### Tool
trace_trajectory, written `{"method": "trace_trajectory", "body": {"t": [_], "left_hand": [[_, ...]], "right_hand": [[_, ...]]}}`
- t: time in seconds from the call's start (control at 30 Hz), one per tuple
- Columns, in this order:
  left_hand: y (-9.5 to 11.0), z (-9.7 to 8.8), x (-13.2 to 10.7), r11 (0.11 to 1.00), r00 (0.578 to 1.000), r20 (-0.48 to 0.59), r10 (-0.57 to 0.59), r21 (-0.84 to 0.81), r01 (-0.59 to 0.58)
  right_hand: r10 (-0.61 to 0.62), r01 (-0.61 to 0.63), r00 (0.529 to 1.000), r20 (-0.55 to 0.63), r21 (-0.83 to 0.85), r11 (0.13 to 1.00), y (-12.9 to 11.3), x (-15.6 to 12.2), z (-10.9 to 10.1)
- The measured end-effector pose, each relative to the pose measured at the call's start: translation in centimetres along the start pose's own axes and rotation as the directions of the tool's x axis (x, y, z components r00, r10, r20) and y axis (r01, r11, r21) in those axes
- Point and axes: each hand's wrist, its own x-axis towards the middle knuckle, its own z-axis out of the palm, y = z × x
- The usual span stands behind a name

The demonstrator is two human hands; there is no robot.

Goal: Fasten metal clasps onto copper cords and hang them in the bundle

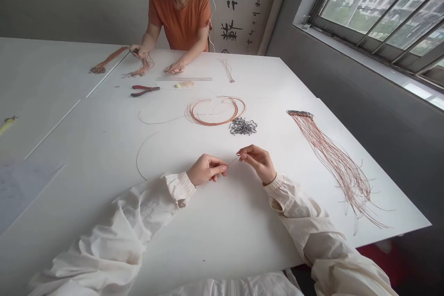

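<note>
My left hand [206, 169] is pinched shut on a thin copper-coloured cord [232, 161] just above the white table [215, 231]. My right hand [257, 161] pinches the cord's other end, a few centimetres to the right; a tiny piece may sit at its fingertips, too small to make out. A long loose strand [139, 157] curves over the table to the left of my left hand. Beyond my hands lie a coil of the same cord [215, 111] and a small heap of dark metal clasps [243, 126].
A fanned bundle of finished cords [333, 157] lies to the right near the table edge. Red-handled pliers [144, 90], a clear ruler [183, 79] and pale beads [184, 84] lie farther back. A person in an orange shirt [180, 18] opposite handles cord bundles [140, 70].
</note>
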Motion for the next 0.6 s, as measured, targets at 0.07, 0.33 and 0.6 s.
{"method": "trace_trajectory", "body": {"t": [0.07, 0.33, 0.6], "left_hand": [[0.15, -0.01, 0.0, 1.0, 0.999, 0.03, -0.015, 0.016, 0.015], [0.44, -0.08, -0.04, 0.999, 0.992, 0.121, -0.035, 0.013, 0.034], [0.88, -0.14, -0.17, 0.998, 0.991, 0.12, -0.056, -0.025, 0.06]], "right_hand": [[-0.148, 0.158, 0.987, 0.055, -0.321, 0.934, -0.53, -0.24, 0.09], [-0.234, 0.359, 0.932, 0.277, -0.62, 0.698, -0.63, -0.65, 0.89], [-0.222, 0.351, 0.934, 0.281, -0.591, 0.727, -0.79, -0.59, 0.65]]}}
